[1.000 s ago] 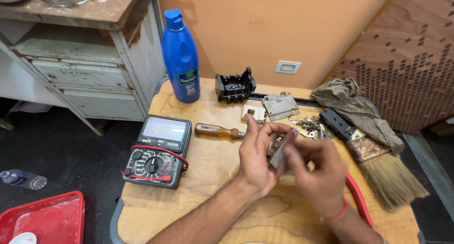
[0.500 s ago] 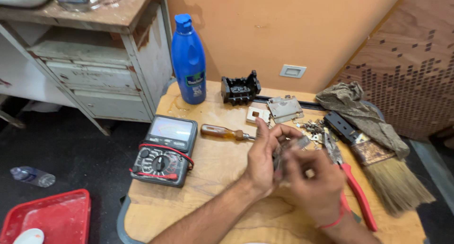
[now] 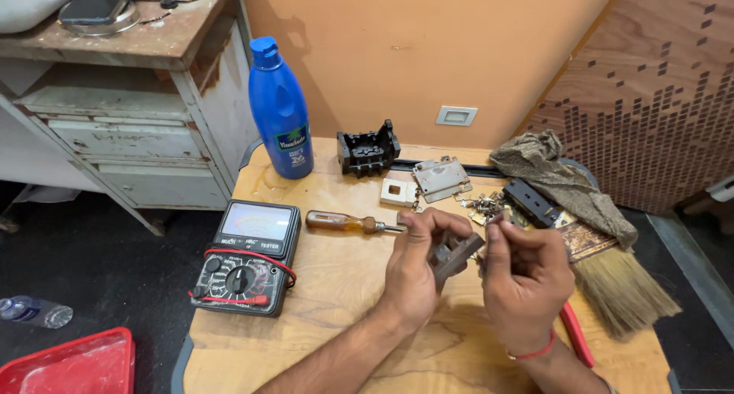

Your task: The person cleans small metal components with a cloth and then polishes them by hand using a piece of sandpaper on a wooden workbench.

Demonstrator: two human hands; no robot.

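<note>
My left hand (image 3: 417, 268) grips a small dark grey block-shaped part (image 3: 456, 254) above the wooden table (image 3: 321, 325). My right hand (image 3: 526, 275) is curled close against the part's right end, fingertips pinched together; what they hold is hidden. A screwdriver with a brown wooden handle (image 3: 342, 223) lies just left of my left hand. A pile of small metal pieces (image 3: 483, 205) sits beyond my hands.
A multimeter (image 3: 248, 256) with red leads lies at the left. A blue bottle (image 3: 281, 111), a black plastic housing (image 3: 368, 149), a metal plate (image 3: 440, 178), a rag (image 3: 558, 181), a brush (image 3: 619, 287) and red-handled pliers (image 3: 575, 334) surround the work spot. A worn cabinet (image 3: 122, 119) stands left.
The view has shifted a little. Both hands stay together on the grey part and have turned it slightly; my right fingers moved closer onto its end.
</note>
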